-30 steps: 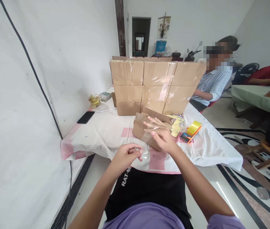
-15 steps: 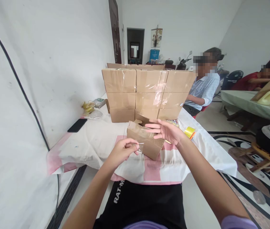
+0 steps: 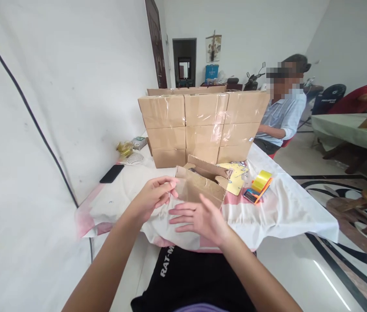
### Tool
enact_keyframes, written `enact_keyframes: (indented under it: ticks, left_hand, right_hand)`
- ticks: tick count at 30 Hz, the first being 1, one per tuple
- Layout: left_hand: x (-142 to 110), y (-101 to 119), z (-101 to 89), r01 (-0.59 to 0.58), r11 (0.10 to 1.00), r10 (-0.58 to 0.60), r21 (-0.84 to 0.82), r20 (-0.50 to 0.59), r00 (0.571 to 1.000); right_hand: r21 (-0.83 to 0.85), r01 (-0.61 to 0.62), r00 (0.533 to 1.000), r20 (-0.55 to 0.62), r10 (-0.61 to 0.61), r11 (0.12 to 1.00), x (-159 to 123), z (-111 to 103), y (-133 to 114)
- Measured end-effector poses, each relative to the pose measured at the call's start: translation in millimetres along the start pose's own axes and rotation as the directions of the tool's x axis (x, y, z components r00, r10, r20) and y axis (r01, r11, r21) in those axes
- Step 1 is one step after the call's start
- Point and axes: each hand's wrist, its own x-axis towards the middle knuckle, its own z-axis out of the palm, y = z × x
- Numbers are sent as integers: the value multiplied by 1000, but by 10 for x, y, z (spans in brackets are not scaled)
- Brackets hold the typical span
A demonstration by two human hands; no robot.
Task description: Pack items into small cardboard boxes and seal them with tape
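My left hand pinches the end of a strip of clear packing tape beside the left end of a small cardboard box. The box lies on the table with flaps raised at its far side. In front of it, nearer to me, my right hand is open with its fingers spread, apparently holding nothing. How far the tape runs is hard to make out. A yellow tape roll in an orange dispenser rests to the right of the box.
Stacked cardboard boxes form a wall across the table's far side. Yellow printed sheets lie behind the small box. A black phone is at the left, near a white perforated object. Another person sits at the far right.
My right hand has moved left and toward me, away from the box's top. My left hand has shifted left and slightly up, still pinching the tape. The camera view has shifted a little.
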Motion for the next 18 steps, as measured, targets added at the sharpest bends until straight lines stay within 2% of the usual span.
enact_keyframes:
  ticks: [2,4,6,8,10,13,16,18]
  left_hand:
    - [-58,17,-10,6,995,-1,-99,48,999]
    - [-117,-34,-6,22,992,-10,-128,91,996]
    - [-156,-119,5,36,996,-26,-81,119,993]
    - [-160,-197,24,45,999,-46,9,118,992]
    - [-130,-249,60,41,995,-50,92,100,994]
    - [-46,-299,157,-15,988,2,154,83,997]
    - [51,-359,285,-75,979,61,187,81,995]
    - [110,-406,366,-101,971,87,218,74,994]
  right_hand:
    - [104,-42,996,88,32,994,233,64,169]
    - [206,50,996,64,-64,977,410,66,156]
    - [276,170,985,-15,-173,946,490,4,-2]
    - [299,241,970,-74,-230,923,473,-101,-236]
    - [262,267,963,-98,-249,927,390,-208,-483]
    - [123,279,958,-103,-267,952,221,-300,-827]
    - [11,248,967,-69,-247,969,62,-272,-1129]
    - [-26,237,967,-86,-239,971,-20,-210,-1301]
